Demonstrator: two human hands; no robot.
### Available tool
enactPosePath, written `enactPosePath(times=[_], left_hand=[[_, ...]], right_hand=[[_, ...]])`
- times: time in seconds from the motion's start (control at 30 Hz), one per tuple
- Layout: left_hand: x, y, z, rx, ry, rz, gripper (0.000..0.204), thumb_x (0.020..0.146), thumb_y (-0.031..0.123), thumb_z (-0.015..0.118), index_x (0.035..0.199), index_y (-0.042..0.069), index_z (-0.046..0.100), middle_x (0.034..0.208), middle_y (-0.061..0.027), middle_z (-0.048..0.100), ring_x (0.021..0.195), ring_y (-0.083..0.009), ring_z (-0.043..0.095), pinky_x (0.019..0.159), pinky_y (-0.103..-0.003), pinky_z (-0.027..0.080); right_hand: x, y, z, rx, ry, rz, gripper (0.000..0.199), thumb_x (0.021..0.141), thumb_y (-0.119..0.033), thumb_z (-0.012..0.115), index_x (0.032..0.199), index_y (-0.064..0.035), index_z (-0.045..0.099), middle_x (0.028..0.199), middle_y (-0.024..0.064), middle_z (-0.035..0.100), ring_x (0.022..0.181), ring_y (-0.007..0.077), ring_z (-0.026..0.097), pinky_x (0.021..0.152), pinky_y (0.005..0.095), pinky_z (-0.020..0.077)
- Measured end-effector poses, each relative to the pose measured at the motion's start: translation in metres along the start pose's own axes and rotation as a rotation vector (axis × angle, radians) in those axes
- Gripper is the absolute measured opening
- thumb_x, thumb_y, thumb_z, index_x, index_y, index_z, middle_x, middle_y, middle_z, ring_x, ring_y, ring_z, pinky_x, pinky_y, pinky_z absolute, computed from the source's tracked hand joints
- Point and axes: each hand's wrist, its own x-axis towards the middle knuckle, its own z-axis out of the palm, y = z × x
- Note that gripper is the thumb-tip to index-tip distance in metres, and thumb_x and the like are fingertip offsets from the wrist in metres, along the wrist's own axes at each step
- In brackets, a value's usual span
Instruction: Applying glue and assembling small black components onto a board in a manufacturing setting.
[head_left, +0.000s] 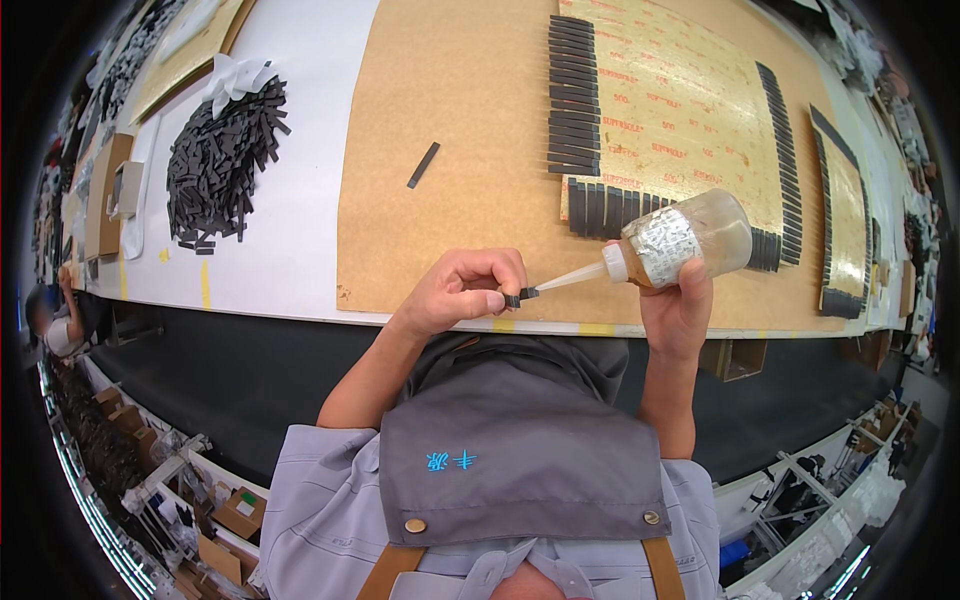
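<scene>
Near the table's front edge, my left hand [458, 292] pinches a small black strip [522, 296] between thumb and fingers. My right hand [678, 315] is wrapped round a translucent squeeze bottle [722, 232] with a silvery label, tilted so that its long thin nozzle [572, 278] points left. The nozzle's tip meets or nearly meets the strip's end; I cannot tell whether they touch. Another black strip [424, 165] lies alone on the brown board [440, 80], beyond my left hand. Past the bottle is a yellowish sheet [680, 110] with red print, black strips lining its edges.
A heap of black strips [225, 165] with a white crumpled piece [235, 82] on it lies at the left. Beside it stands a cardboard box [105, 195]. A second strip-edged sheet [842, 215] is at the right. Another person [65, 325] is at the far left.
</scene>
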Motion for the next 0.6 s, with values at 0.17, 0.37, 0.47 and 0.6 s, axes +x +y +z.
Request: enactPosePath(times=[0.17, 0.37, 0.47, 0.6], left_hand=[[-0.002, -0.001, 0.0, 0.004, -0.008, -0.002, 0.01, 0.074, 0.01, 0.057, 0.076, 0.0, 0.054, 0.078, -0.0059, 0.049, 0.069, -0.0117, 0.045, 0.062, -0.023, 0.037], [0.002, 0.0, 0.004, 0.03, 0.08, -0.003, 0.02, 0.073, 0.02, 0.06, 0.068, 0.001, 0.056, 0.071, -0.0088, 0.051, 0.067, -0.0164, 0.047, 0.063, -0.028, 0.037], [0.006, 0.0, 0.002, 0.001, 0.067, 0.024, 0.019, 0.075, 0.019, 0.06, 0.07, 0.0, 0.058, 0.071, -0.0088, 0.051, 0.066, -0.0163, 0.047, 0.061, -0.026, 0.037], [0.019, 0.022, -0.005, 0.013, 0.043, 0.011, 0.014, 0.078, 0.013, 0.061, 0.074, -0.001, 0.06, 0.071, -0.0071, 0.052, 0.064, -0.0134, 0.047, 0.059, -0.024, 0.037]], right_hand=[[-0.001, 0.0, 0.002, 0.015, 0.009, 0.0, 0.06, 0.085, -0.037, 0.059, 0.127, 0.0003, 0.037, 0.12, 0.0094, 0.051, 0.11, 0.0231, 0.052, 0.095, 0.048, 0.0432], [0.0, 0.002, -0.002, -0.019, 0.006, 0.01, 0.063, 0.084, -0.038, 0.061, 0.127, 0.0007, 0.037, 0.12, 0.0092, 0.051, 0.111, 0.0228, 0.052, 0.094, 0.0467, 0.0439], [0.002, -0.001, -0.003, -0.03, 0.011, 0.0, 0.064, 0.083, -0.039, 0.061, 0.127, 0.0013, 0.037, 0.121, 0.0092, 0.05, 0.111, 0.0233, 0.052, 0.093, 0.047, 0.0448], [0.003, -0.003, -0.009, -0.077, -0.035, 0.011, 0.066, 0.082, -0.04, 0.063, 0.127, 0.0006, 0.037, 0.121, 0.0094, 0.05, 0.109, 0.0246, 0.052, 0.091, 0.0483, 0.0455]])
